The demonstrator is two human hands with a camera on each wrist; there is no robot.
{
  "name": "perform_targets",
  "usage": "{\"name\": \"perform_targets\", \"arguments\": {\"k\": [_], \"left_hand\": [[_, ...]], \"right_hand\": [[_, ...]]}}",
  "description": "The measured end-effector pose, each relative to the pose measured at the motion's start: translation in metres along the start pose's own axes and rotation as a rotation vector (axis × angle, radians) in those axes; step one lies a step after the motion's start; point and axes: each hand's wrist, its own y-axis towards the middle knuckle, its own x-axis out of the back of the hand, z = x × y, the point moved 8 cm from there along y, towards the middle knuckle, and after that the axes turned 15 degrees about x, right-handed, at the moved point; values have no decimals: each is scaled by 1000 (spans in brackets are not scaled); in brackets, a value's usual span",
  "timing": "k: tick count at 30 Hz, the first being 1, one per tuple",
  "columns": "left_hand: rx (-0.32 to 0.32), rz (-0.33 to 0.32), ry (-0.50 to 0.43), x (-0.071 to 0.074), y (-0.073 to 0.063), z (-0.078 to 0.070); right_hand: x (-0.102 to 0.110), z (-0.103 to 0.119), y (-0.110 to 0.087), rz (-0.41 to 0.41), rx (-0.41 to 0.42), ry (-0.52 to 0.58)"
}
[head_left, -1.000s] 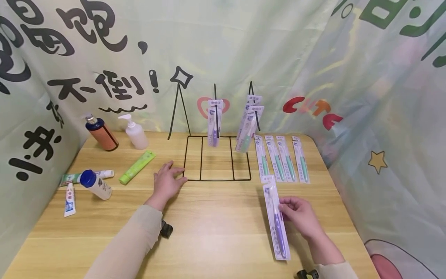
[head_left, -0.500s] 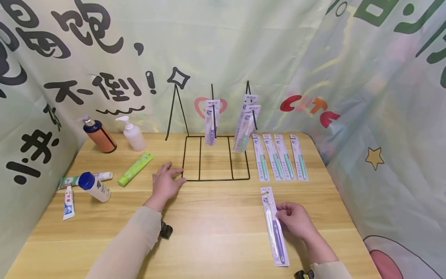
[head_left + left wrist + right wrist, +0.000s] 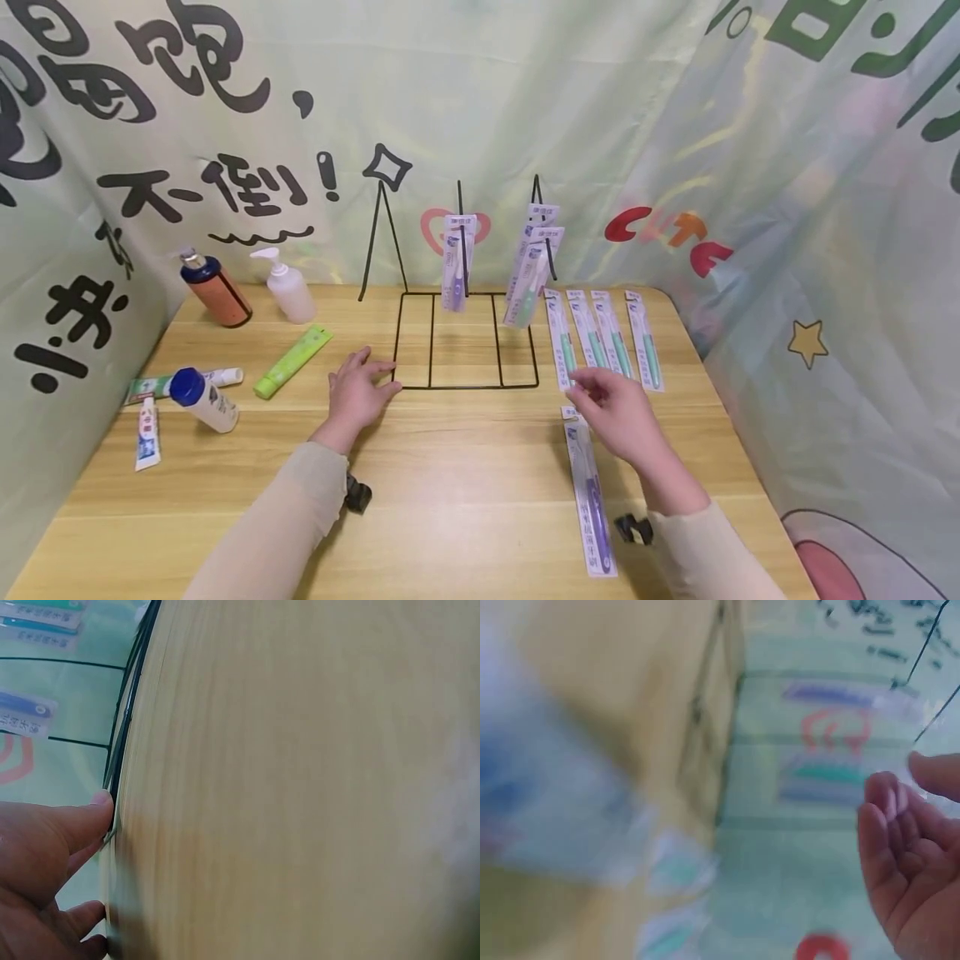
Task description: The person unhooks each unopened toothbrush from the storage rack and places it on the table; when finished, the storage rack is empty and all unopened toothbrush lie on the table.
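Note:
My left hand [image 3: 360, 392] reaches to the front left corner of a black wire display rack [image 3: 465, 387]. Its thumb and forefinger touch the wire, and the left wrist view shows the thumb [image 3: 82, 821] against the bar. My right hand [image 3: 615, 412] is held over the table with nothing in it, fingers loosely bent and thumb apart. Below it lies a packaged purple toothbrush [image 3: 592, 508], its upper end close under the fingers. Several packaged green toothbrushes [image 3: 647, 342] lie in a row beyond that hand, partly covered by it.
Packaged toothbrushes hang on the rack's middle hook [image 3: 455, 267] and right hook [image 3: 531, 279]; the left upright [image 3: 375, 242] bears none. At left are an orange bottle [image 3: 217, 292], a pump bottle [image 3: 291, 292], a green tube [image 3: 292, 362], a blue-capped bottle [image 3: 206, 402] and toothpaste tubes [image 3: 148, 433].
My right hand has let go of the purple toothbrush pack, which came down onto the table, and has moved up and forward toward the green ones. The left hand stays at the rack.

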Motion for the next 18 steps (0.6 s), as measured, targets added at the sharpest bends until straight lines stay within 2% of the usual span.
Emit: {"name": "perform_targets", "arguments": {"k": [4,7,13,18], "left_hand": [[0,1,0,0,1,1],[3,3,-5,1,0,1],[-5,5,-11,0,-1,-1],[-7,-4,-12,1,0,-1]], "right_hand": [[-15,36,48,-77,139,110],[-32,55,83,-111,177,198],[-66,67,136,-163,142,326],[-80,58,164,-226,66,363]]}}
